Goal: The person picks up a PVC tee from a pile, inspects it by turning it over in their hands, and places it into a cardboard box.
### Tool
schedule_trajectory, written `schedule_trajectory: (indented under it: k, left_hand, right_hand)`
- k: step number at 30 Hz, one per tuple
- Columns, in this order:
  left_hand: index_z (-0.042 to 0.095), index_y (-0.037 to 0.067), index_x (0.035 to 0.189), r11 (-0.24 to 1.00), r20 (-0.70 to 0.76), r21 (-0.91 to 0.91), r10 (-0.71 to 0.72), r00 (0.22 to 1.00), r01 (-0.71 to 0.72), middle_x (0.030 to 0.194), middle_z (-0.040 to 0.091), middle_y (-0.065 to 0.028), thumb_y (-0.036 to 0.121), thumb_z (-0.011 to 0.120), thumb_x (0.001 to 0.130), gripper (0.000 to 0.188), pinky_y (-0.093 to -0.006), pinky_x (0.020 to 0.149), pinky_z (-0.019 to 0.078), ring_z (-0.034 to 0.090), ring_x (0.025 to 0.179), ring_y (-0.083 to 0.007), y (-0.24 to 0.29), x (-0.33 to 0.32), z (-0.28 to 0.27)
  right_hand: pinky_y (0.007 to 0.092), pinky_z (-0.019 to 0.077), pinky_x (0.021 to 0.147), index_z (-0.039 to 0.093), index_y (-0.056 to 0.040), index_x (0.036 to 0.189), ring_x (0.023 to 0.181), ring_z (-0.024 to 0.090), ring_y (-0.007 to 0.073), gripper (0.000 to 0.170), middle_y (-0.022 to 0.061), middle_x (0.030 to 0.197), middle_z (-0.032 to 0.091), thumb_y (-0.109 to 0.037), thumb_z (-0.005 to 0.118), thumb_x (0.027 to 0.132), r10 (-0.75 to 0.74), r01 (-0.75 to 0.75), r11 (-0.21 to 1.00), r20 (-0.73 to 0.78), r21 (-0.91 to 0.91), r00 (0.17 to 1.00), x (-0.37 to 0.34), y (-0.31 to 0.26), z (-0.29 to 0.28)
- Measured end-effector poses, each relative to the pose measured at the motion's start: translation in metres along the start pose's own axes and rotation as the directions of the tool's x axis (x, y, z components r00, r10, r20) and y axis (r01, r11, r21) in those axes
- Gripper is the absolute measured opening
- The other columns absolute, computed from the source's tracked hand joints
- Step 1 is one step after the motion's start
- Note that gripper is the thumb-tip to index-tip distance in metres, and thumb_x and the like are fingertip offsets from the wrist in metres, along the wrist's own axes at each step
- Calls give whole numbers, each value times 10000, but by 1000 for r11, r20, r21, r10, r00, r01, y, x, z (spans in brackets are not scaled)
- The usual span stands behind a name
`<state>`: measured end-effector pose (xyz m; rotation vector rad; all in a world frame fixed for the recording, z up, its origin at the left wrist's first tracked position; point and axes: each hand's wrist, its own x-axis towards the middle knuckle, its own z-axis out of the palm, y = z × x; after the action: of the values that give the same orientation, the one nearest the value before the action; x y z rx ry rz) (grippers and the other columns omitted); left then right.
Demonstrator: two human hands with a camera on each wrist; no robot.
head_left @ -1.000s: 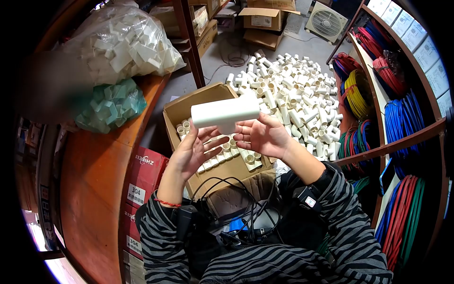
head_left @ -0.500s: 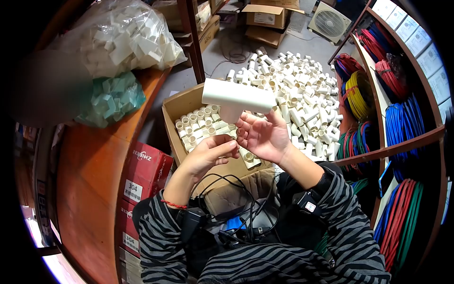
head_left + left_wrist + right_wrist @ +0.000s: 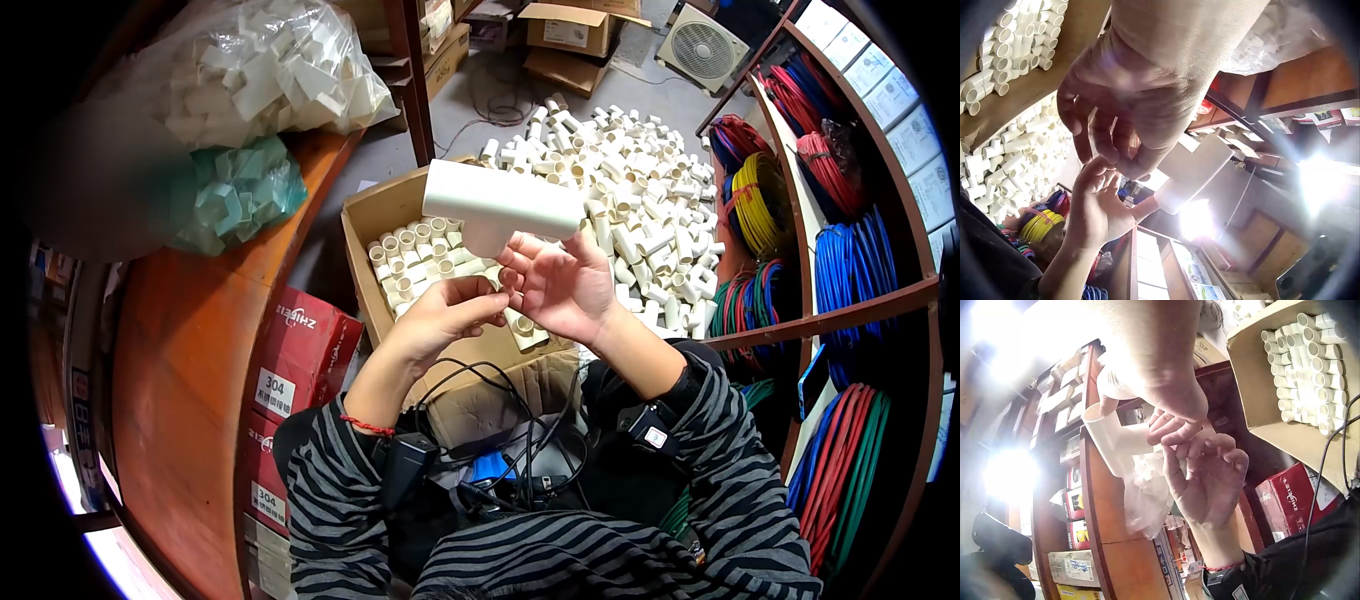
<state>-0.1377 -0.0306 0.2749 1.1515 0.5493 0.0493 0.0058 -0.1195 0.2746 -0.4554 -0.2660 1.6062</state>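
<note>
My right hand (image 3: 562, 285) holds up a large white plastic pipe tee (image 3: 503, 198), thumb at the right end of its long tube and fingers near the branch underneath. From the right wrist, one open end of the tee (image 3: 1099, 414) shows, and its branch points toward the fingers. Close below the tee is my left hand (image 3: 440, 318), fingers loosely bent and their tips right at the right hand's fingertips. Palm and bent fingers of the left hand (image 3: 1213, 481) face the right wrist camera, with nothing visible in them.
Below the hands, a cardboard box (image 3: 358, 232) contains rows of small white fittings. A heap of loose white fittings (image 3: 640, 200) covers the floor beyond. Shelves with wire coils (image 3: 855, 255) stand right; an orange table (image 3: 190, 370) with bagged fittings (image 3: 270, 80) stands left. Black cables (image 3: 530, 420) cross the lap.
The left hand has let go of the tee's left end and moved in to the right hand's fingertips. The tee, now in the right hand alone, has shifted a little right and tilted.
</note>
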Motion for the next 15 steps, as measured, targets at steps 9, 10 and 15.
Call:
schedule_trajectory:
  k: [9, 10, 15]
  left_hand:
    - [550, 78, 865, 1000, -6, 10, -7, 1000, 7, 777, 540, 29, 269, 587, 712, 248, -181, 620, 346, 493, 729, -47, 1, -1, 0]
    - [550, 78, 858, 1000, -5, 15, -7, 1000, 8, 774, 540, 27, 270, 588, 710, 245, -184, 622, 347, 494, 728, -48, 1, -1, 0]
    - [546, 77, 831, 999, 0, 31, -7, 1000, 7, 761, 544, 14, 248, 579, 718, 208, -177, 614, 347, 495, 716, -51, 0, 0, -2]
  right_hand:
    - [305, 381, 812, 434, -1, 1044, 885, 493, 182, 560, 93, 984, 515, -469, 473, 738, -6, 0, 997, 64, 84, 998, 0, 1, -7]
    - [305, 381, 811, 434, -1, 1045, 884, 493, 182, 560, 92, 982, 516, -468, 474, 738, -5, 0, 996, 63, 85, 998, 1, 1, -7]
    - [298, 383, 799, 422, -1, 1058, 870, 494, 180, 564, 91, 975, 520, -466, 467, 742, -17, 12, 996, 51, 84, 999, 0, 0, -4]
